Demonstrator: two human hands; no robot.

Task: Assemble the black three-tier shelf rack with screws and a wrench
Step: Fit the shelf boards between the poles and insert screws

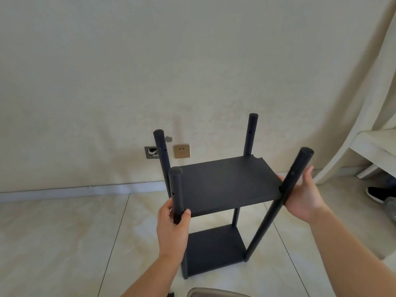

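The black shelf rack (pixel 227 183) stands upright on the tiled floor, with a middle shelf board and a lower shelf board (pixel 214 247) fitted between four round black posts. The posts rise above the middle board, and small holes show near their tops. My left hand (pixel 172 224) grips the near left post (pixel 176 194) just below the board's level. My right hand (pixel 302 196) holds the near right post (pixel 293 179), with its fingertips under the board's right edge. No screws or wrench are in view.
A pale wall with a gold socket (pixel 181 151) and an open wall box (pixel 151 152) stands behind the rack. A curtain (pixel 351 103) and a white frame (pixel 377 146) are at the right, with a person's black shoe (pixel 377 194) near them. A grey object (pixel 214 293) sits at the bottom edge.
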